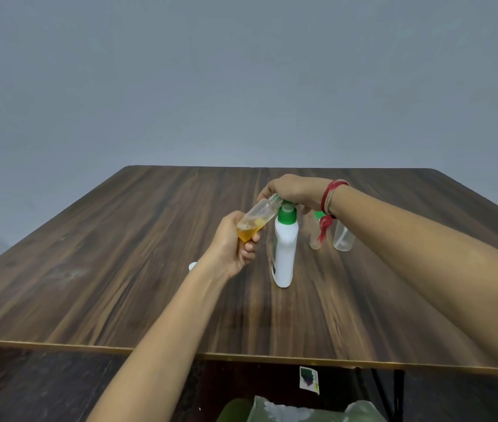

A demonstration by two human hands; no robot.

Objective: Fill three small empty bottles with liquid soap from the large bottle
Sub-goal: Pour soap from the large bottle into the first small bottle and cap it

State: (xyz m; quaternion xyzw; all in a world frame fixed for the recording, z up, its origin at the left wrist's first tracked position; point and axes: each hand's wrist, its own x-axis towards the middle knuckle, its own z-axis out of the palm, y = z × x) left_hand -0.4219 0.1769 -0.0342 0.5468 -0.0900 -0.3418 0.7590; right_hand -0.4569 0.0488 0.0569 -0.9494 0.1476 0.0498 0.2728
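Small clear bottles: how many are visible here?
3. The tilted bottle, with orange soap, is in the left hand. The middle bottle and the rightmost bottle stand on the table right of the large white bottle, partly behind the right forearm.

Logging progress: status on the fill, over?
Left hand grips tilted small bottle, some yellow soap in. Right hand on pump of large bottle. Two other small bottles behind, nothing in the way.
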